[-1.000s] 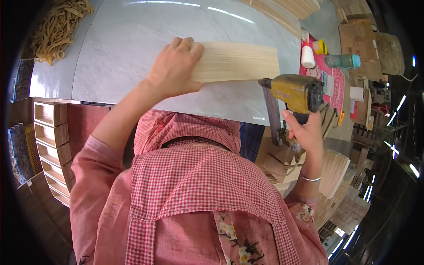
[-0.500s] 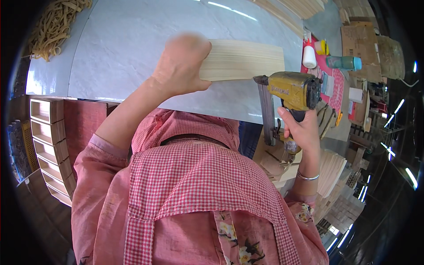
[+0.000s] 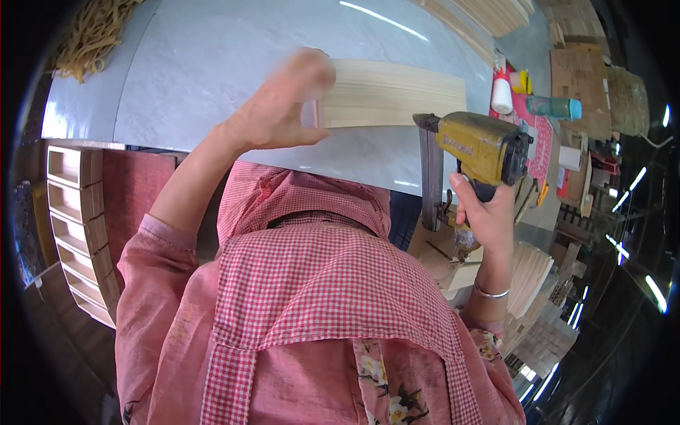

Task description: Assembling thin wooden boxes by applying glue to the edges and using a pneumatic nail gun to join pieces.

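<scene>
A pale wooden piece [image 3: 397,95], long and flat-topped, lies across the grey-white table [image 3: 205,78]. My left hand [image 3: 283,103] spans its left end, fingers at the far corner and thumb by the near corner; the fingertips are blurred. A thin end edge shows between my palm and the wood. In my right hand [image 3: 485,212] is a yellow and black pneumatic nail gun [image 3: 474,142], gripped by its handle. Its nose sits just off the near right corner of the wood, and the long dark magazine slants down toward me over the table's front edge.
Yellowish strips [image 3: 92,35] heap at the far left. Wooden boxes [image 3: 74,202] stand stacked left of me. Wood slats [image 3: 489,18] lie at the far right, near a white bottle [image 3: 501,95] and a teal bottle [image 3: 552,107]. More boards [image 3: 528,276] are piled at right.
My left hand has drawn slightly left along the wood, uncovering its end edge. The nail gun stays in my right hand, its nose still near the corner. The whole view has shifted a little.
</scene>
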Tool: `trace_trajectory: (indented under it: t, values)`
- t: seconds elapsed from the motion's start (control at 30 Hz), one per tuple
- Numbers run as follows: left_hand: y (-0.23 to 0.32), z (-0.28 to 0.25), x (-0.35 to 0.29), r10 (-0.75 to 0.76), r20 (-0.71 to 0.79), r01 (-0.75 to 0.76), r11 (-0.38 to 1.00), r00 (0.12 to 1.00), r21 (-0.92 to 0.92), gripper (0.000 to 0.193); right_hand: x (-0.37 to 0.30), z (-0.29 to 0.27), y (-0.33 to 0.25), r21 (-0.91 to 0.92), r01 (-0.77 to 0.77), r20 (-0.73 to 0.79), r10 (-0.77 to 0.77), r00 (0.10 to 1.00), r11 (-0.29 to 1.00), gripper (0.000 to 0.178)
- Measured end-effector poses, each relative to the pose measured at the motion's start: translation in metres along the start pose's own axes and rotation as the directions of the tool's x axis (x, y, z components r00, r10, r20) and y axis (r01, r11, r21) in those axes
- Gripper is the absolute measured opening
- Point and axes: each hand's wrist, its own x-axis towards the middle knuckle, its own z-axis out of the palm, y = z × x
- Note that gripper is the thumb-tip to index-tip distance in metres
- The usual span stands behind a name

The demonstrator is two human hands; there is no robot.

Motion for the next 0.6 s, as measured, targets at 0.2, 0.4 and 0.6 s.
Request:
trace_trajectory:
  t: [0.2,0.4,0.6]
  values:
    - [-0.004,0.008,-0.007,-0.026,-0.045,0.022,0.996,0.999,-0.081,0.064,-0.003,0.035,-0.009,0.007,0.294,0.13,-0.292,0.948,0.956,0.019]
    - [-0.006,0.017,-0.011,-0.01,-0.114,0.004,0.999,0.993,-0.049,0.062,-0.005,0.051,-0.026,-0.03,0.282,0.258,-0.266,0.929,0.959,0.023]
    - [-0.009,0.022,-0.012,0.013,-0.159,-0.019,0.999,0.987,-0.033,0.063,-0.006,0.058,-0.027,-0.05,0.25,0.259,-0.229,0.938,0.967,0.023]
